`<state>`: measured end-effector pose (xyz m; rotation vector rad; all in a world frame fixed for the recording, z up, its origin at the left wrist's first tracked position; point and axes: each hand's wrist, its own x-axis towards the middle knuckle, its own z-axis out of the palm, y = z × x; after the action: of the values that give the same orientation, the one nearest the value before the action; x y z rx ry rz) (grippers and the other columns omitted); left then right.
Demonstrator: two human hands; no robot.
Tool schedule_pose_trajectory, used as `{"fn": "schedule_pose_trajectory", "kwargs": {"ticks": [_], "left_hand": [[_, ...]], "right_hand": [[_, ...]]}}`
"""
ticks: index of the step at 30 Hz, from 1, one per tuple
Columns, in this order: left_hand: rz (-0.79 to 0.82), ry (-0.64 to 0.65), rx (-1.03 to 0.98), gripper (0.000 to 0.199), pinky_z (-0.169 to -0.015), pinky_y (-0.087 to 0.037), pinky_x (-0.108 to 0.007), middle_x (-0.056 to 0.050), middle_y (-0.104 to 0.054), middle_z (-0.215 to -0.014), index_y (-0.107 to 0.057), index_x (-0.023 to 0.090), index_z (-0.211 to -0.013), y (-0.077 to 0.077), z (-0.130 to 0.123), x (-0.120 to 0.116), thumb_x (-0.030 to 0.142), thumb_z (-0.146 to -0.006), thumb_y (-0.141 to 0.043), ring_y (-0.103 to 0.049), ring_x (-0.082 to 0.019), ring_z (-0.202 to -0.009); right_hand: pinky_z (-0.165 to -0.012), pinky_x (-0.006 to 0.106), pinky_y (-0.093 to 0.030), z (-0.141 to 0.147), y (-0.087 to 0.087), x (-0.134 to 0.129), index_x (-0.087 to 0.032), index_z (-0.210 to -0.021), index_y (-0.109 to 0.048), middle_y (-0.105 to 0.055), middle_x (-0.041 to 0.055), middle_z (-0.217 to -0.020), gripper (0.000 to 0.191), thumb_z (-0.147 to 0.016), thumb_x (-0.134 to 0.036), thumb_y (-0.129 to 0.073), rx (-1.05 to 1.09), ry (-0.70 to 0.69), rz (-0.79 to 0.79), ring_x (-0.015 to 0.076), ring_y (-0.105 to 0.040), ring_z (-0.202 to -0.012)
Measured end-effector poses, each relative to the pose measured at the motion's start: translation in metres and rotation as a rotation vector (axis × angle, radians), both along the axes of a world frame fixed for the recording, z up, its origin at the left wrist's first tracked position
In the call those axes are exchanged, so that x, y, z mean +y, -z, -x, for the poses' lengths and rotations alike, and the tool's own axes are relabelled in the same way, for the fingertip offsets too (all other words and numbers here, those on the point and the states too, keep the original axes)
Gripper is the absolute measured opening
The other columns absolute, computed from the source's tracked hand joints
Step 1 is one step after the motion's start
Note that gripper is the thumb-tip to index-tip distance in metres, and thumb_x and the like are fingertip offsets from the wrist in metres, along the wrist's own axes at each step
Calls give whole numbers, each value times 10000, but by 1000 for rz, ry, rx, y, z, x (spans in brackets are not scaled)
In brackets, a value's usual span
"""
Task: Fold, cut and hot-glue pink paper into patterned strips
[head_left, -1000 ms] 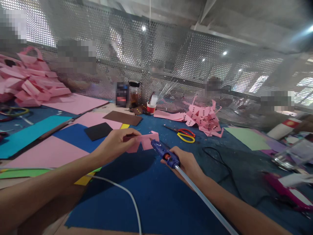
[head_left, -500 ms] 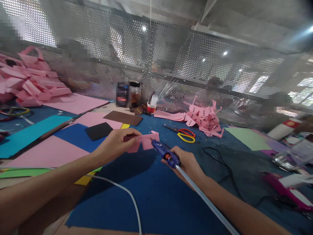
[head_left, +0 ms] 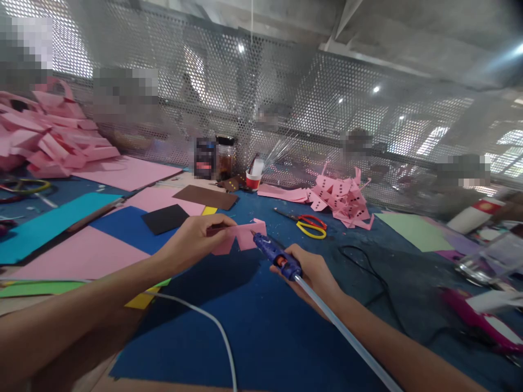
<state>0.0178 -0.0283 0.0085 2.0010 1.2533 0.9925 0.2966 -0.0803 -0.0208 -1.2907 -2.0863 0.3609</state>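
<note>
Between the thumb and fingers of my left hand [head_left: 206, 237] is a folded piece of pink paper [head_left: 246, 238] with notched flaps. My right hand [head_left: 314, 272] is closed round a blue hot glue gun [head_left: 273, 255], its nozzle at the right part of the pink paper; whether the tip touches cannot be made out. A long clear glue stick [head_left: 347, 332] sticks out of the gun's rear toward me. Beneath both hands lies a dark blue sheet [head_left: 253, 337]. Red and yellow scissors [head_left: 311, 226] lie beyond my right hand.
Cut pink paper pieces with dark holes [head_left: 341, 198] are heaped behind the scissors. A larger pink paper pile [head_left: 53, 133] stands at far left. A white cord [head_left: 216, 321] crosses in front; a black cord [head_left: 373, 269] lies right. A jar [head_left: 225, 158] and red-white cup [head_left: 253, 181] stand at the back.
My hands, the pink paper and the glue gun stay practically where they were. Only blurred shapes behind the mesh screen have shifted slightly.
</note>
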Motion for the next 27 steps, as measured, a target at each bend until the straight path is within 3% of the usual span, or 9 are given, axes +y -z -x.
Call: {"fn": "schedule_pose_trajectory", "kwargs": {"ticks": [7, 13, 19, 27], "left_hand": [[2, -15, -72, 273, -642, -468, -237, -6, -712, -798, -734, 195, -944, 0, 0, 2, 411, -854, -592, -626, -168, -734], [19, -146, -197, 288, -644, -464, -242, -7, -718, -796, -725, 161, -962, -9, 15, 18, 391, -815, -631, -618, -159, -712], [30, -318, -270, 273, -637, -433, -220, 2, -718, -858, -702, 158, -984, -25, 37, 31, 366, -825, -624, -597, -153, -760], [-45, -487, -110, 244, -687, -411, -215, 13, -695, -864, -708, 171, -953, -19, 54, 46, 330, -823, -576, -559, -169, -841]], "right_hand": [[-516, 207, -374, 5, -23, -7, -192, -829, -607, -519, -50, -637, 353, -852, -536, -685, 278, 24, 265, 98, -459, -566], [-446, 218, -412, 1, -28, 22, -204, -894, -636, -521, -62, -601, 382, -817, -571, -712, 493, 35, 370, 81, -435, -451], [-477, 234, -434, 6, -42, 64, -200, -879, -640, -465, -80, -485, 341, -845, -536, -687, 395, -28, 380, 96, -451, -421], [-481, 234, -437, 27, -32, 135, -193, -921, -629, -488, -74, -533, 337, -862, -523, -658, 230, -154, 462, 107, -505, -430]]}}
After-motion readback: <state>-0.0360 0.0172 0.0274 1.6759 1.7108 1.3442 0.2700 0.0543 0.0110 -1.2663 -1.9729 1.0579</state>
